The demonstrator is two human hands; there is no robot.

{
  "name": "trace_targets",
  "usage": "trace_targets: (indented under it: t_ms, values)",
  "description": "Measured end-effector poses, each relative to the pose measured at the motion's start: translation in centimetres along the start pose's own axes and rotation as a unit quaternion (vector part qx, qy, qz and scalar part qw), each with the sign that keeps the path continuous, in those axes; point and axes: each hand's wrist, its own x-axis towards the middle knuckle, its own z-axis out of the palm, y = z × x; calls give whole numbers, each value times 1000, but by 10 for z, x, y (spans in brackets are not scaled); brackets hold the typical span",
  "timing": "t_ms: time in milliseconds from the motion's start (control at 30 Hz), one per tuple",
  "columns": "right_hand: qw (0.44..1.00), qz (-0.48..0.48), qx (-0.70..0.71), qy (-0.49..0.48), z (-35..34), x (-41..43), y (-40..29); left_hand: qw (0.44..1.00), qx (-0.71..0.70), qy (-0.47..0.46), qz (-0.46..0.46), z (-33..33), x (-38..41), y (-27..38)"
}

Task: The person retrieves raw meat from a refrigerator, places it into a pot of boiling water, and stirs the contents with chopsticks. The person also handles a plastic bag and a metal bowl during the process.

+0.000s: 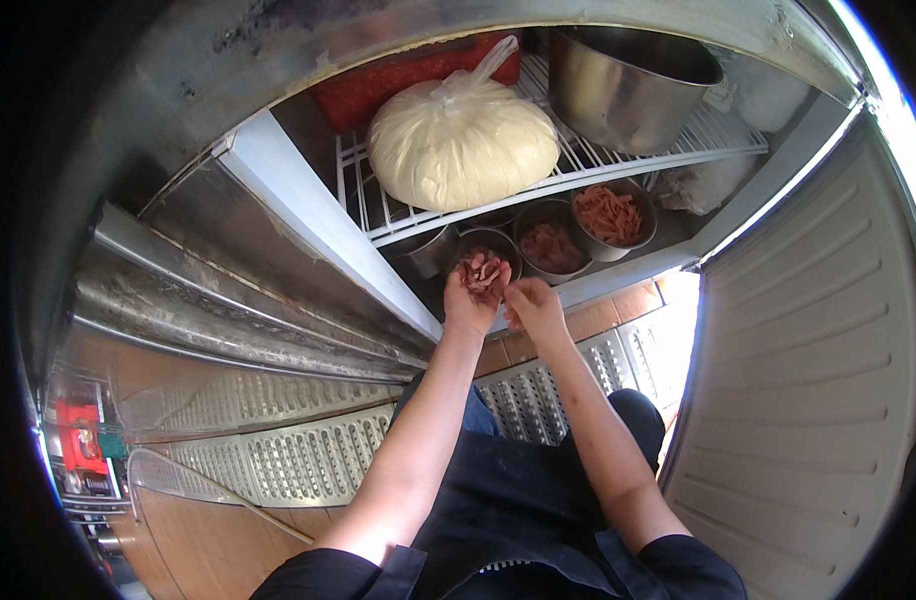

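A small heap of sliced meat strips [482, 274] rests in the cupped palm of my left hand [469, 307]. Close by on the right, the fingers of my right hand [533, 304] are pinched together beside the left fingertips; whether they hold a strip is too small to tell. Just beyond my hands, inside an under-counter fridge, stand round metal tubs. One metal tub [512, 251] is partly covered by my left hand. The tub beside it holds pinkish sliced meat [551, 247], and another holds orange-pink strips [608, 216].
A wire shelf [458, 225] above the tubs carries a tied plastic bag of pale dough-like stuff [461, 150], a large steel pot [630, 97] and a red container [338, 97]. The fridge door [795, 360] stands open at right. Perforated metal grating [315, 457] covers part of the floor.
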Motion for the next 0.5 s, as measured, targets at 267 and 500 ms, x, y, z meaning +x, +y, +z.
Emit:
trace_targets:
  t_ms: [267, 500]
  values:
    - [992, -123, -22, -14, 21, -7, 25, 994, 61, 87, -15, -2, -9, -4]
    - [962, 34, 272, -14, 8, 18, 1, 988, 12, 129, -87, -36, -36, 25]
